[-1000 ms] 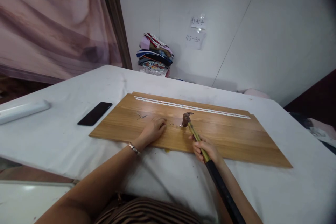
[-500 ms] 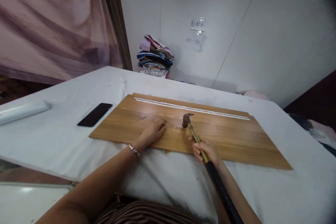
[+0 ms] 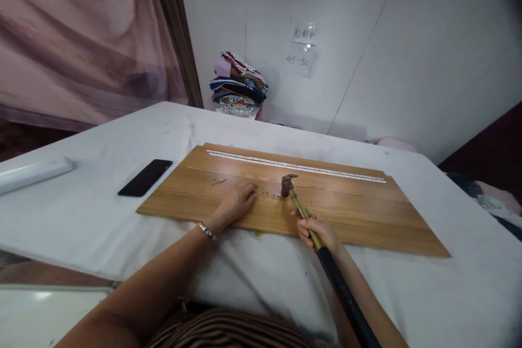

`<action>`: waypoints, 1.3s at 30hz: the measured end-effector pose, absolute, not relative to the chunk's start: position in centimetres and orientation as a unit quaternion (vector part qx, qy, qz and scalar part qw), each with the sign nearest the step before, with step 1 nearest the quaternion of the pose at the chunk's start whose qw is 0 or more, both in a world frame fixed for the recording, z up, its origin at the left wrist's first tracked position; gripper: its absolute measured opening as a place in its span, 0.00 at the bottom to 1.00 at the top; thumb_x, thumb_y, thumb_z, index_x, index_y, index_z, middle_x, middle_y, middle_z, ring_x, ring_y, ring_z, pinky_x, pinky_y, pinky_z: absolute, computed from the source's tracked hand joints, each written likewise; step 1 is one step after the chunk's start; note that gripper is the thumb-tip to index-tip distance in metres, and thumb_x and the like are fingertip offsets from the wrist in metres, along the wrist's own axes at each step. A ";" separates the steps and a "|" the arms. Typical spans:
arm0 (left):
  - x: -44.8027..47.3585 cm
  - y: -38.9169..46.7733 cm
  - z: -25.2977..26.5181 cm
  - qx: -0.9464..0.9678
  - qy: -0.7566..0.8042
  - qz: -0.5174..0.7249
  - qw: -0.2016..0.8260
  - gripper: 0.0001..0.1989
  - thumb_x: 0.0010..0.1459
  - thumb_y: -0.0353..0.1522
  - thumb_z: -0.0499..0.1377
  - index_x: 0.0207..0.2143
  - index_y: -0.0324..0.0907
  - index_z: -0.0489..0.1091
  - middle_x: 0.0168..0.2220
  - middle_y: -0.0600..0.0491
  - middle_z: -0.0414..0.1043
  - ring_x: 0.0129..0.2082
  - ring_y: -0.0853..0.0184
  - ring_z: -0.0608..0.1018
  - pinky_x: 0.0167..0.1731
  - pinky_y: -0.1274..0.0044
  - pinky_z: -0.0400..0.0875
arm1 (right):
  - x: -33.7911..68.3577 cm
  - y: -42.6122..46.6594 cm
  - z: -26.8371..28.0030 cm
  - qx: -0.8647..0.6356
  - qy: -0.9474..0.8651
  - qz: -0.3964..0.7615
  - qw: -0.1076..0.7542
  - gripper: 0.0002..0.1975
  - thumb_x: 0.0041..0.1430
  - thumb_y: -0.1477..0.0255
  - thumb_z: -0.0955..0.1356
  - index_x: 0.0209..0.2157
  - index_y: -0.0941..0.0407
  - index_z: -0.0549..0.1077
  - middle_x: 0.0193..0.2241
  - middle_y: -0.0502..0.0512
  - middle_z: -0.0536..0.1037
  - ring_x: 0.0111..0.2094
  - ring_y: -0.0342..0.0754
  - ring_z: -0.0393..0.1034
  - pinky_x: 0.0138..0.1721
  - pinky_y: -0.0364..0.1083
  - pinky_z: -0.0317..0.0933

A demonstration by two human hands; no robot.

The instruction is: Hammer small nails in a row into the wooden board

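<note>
My right hand (image 3: 316, 231) is wrapped round the yellow part of a claw hammer (image 3: 300, 209); the black grip runs back along my forearm. The rusty hammer head is low over a wooden board (image 3: 367, 217), close to a short row of small nails (image 3: 273, 194). Whether it touches a nail I cannot tell. Left of that row, my left hand (image 3: 238, 202) rests on the board with its fingers curled together; anything between them is hidden. Several loose nails (image 3: 218, 180) lie on the board beyond my left hand.
Two pale measuring strips (image 3: 293, 167) run along the board's far side. A black phone (image 3: 144, 178) and a white roll (image 3: 36, 174) lie to the left on the white-covered table (image 3: 101, 239). Folded clothes (image 3: 238, 87) are stacked by the wall.
The view has shifted slightly. The hammer head is a little further left against the nail row; my left hand stays in place on the board.
</note>
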State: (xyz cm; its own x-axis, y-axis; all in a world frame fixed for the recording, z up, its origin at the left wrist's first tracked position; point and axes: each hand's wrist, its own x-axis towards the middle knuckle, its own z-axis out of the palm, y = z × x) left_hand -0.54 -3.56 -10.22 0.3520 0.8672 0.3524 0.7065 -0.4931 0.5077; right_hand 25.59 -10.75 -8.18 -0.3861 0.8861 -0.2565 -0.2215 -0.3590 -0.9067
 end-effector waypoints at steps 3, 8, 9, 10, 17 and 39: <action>-0.5 -3.5 -10.3 0.811 0.483 0.301 0.138 0.08 0.60 0.30 0.51 0.30 0.42 0.69 0.41 0.48 0.76 0.42 0.62 0.76 0.47 0.67 0.70 | 25.6 -10.7 -8.3 -0.398 -0.420 0.720 0.382 0.17 0.46 0.66 0.69 0.39 0.57 0.68 0.14 0.39 0.63 0.09 0.36 0.53 0.09 0.37 0.46; -0.6 -3.3 -10.5 0.811 0.489 0.292 0.132 0.07 0.59 0.30 0.52 0.30 0.41 0.69 0.41 0.48 0.76 0.42 0.62 0.76 0.47 0.67 0.71 | 25.6 -10.8 -8.0 -0.394 -0.425 0.715 0.391 0.17 0.46 0.67 0.69 0.39 0.57 0.68 0.14 0.39 0.64 0.09 0.36 0.53 0.09 0.37 0.45; -0.6 -3.3 -10.5 0.811 0.491 0.289 0.133 0.07 0.60 0.30 0.52 0.30 0.41 0.69 0.41 0.47 0.76 0.42 0.62 0.76 0.47 0.67 0.71 | 25.6 -10.8 -8.0 -0.396 -0.423 0.715 0.391 0.17 0.46 0.66 0.69 0.39 0.57 0.68 0.14 0.39 0.64 0.09 0.36 0.53 0.09 0.37 0.45; -0.6 -3.3 -10.5 0.810 0.493 0.287 0.135 0.08 0.60 0.30 0.52 0.30 0.41 0.69 0.41 0.47 0.76 0.42 0.61 0.76 0.47 0.67 0.70 | 25.5 -10.8 -7.9 -0.398 -0.422 0.716 0.389 0.17 0.46 0.66 0.69 0.39 0.57 0.68 0.14 0.39 0.64 0.09 0.36 0.53 0.09 0.37 0.45; -0.6 -3.3 -10.5 0.809 0.493 0.288 0.137 0.08 0.60 0.30 0.52 0.31 0.41 0.69 0.42 0.47 0.76 0.44 0.61 0.76 0.48 0.66 0.70 | 25.6 -10.7 -8.5 -0.397 -0.410 0.726 0.384 0.18 0.45 0.66 0.69 0.39 0.57 0.68 0.13 0.39 0.65 0.09 0.36 0.54 0.09 0.37 0.46; -0.5 -3.4 -10.6 0.806 0.491 0.300 0.136 0.07 0.60 0.30 0.52 0.31 0.41 0.69 0.42 0.47 0.76 0.43 0.62 0.76 0.47 0.67 0.71 | 25.8 -10.6 -8.4 -0.401 -0.416 0.726 0.372 0.19 0.46 0.66 0.70 0.40 0.58 0.67 0.14 0.39 0.64 0.09 0.37 0.54 0.08 0.37 0.45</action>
